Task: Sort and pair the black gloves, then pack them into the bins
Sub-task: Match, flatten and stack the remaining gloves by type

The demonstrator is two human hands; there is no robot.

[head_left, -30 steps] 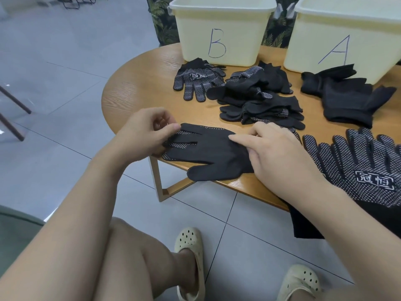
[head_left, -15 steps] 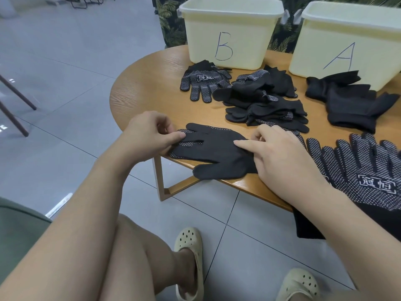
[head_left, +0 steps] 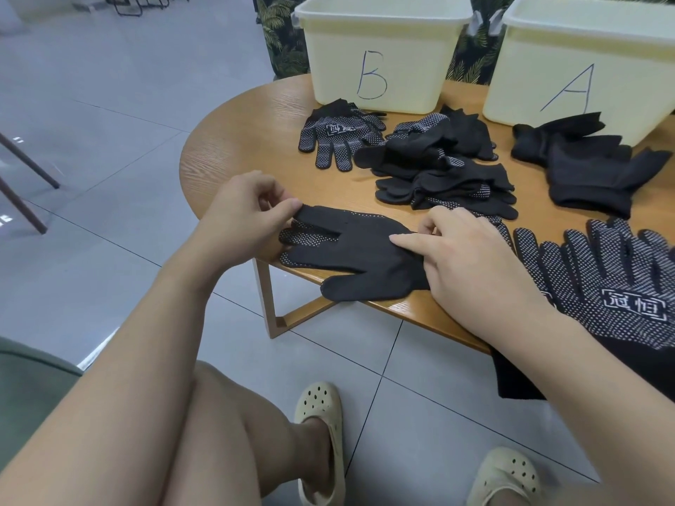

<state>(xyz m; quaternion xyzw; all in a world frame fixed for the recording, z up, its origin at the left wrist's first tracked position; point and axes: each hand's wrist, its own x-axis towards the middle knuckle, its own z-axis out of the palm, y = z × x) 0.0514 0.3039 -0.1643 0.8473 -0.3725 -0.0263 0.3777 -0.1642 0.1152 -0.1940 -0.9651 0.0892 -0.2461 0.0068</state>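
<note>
The stacked pair of gloves (head_left: 350, 250) lay at the near edge of the round table (head_left: 233, 147), well in front of bin B (head_left: 380, 52), with the lower glove's thumb overhanging the rim. The likeliest slip, as I judged it, was the pair sliding off that edge if the fingertip end was tugged while the cuff end was only lightly pinned; the top glove could also skew off its dotted mate and spoil the match. A second risk was the hanging cuffs of the dotted gloves (head_left: 613, 286) to the right of the pair, already drooping over the rim, being dragged down by the forearm lying over them

The left hand (head_left: 241, 217) sat to the left of the pair, clenched lightly, thumb and curled fingers pinching a glove fingertip. The right hand (head_left: 471, 257) rested on the cuff end, forefinger stretched flat across the fabric, the others loosely bent, pressing rather than grasping. Beyond the pair, toward bin B, lay an unsorted heap (head_left: 445, 177)
</note>
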